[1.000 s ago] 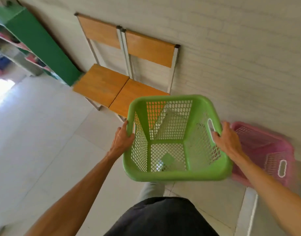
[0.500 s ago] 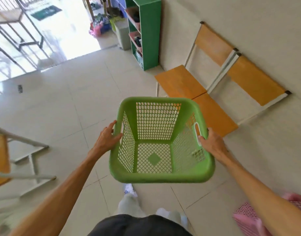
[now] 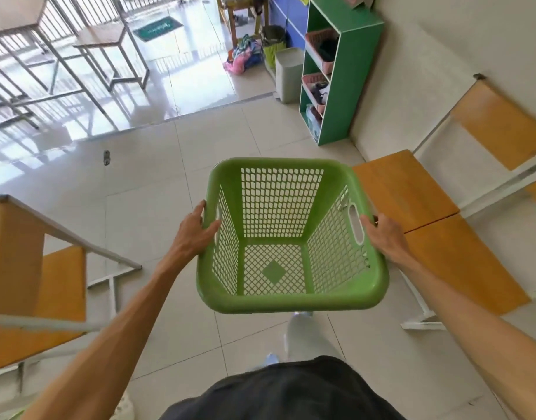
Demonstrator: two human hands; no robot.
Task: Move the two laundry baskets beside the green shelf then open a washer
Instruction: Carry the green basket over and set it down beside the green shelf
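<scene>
I carry an empty green laundry basket (image 3: pixel 291 304) in front of me, off the floor. My left hand (image 3: pixel 195 231) grips its left rim and my right hand (image 3: pixel 382 234) grips its right rim by the handle slot. The green shelf (image 3: pixel 351 74) stands against the wall ahead at the upper right, with pink trays of items on its shelves. The pink basket and any washer are out of view.
Two wooden chairs (image 3: pixel 412 192) stand along the right wall between me and the shelf. Another wooden chair (image 3: pixel 33 283) is close at my left. A grey bin (image 3: pixel 288 74) and a clothes pile (image 3: pixel 245 56) lie beyond the shelf. Tables (image 3: pixel 103 37) stand at far left.
My view has turned left from the wall toward the shelf while both hands keep the green basket. The pink basket has left the view and the shelf now stands closer ahead.
</scene>
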